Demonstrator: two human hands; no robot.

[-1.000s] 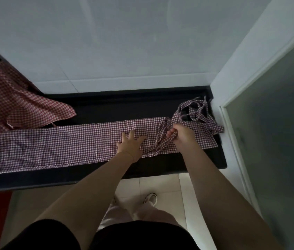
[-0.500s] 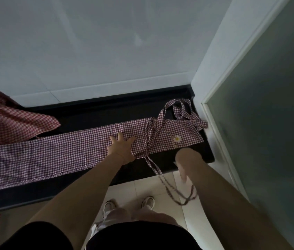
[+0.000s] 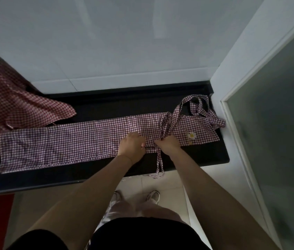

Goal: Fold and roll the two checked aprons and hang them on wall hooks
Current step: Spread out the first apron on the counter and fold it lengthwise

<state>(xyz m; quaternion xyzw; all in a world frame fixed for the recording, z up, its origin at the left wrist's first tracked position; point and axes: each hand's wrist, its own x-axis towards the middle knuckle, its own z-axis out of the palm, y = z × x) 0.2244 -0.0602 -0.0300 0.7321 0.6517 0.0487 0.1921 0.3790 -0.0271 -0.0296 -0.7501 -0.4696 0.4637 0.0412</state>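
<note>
Both hands down on the folded apron, working its ties at the near edge.

Left hand [image 3: 131, 147] is knuckles-up, fingers curled, pressing the apron [image 3: 81, 141] and pinching its near edge. Right hand [image 3: 169, 144] sits just beside it, grip clenched on the gathered ties [image 3: 165, 127], arms reaching straight out from the body. The apron lies in a long narrow strip on the black table [image 3: 205, 156], long axis running side to side along the table, parallel to its front edge, bib end with the daisy [image 3: 191, 135] toward the table's right end. One tie loop [image 3: 158, 166] hangs off the table's front edge. The second apron [image 3: 16, 107] is heaped at the table's left end, behind the strip.
</note>
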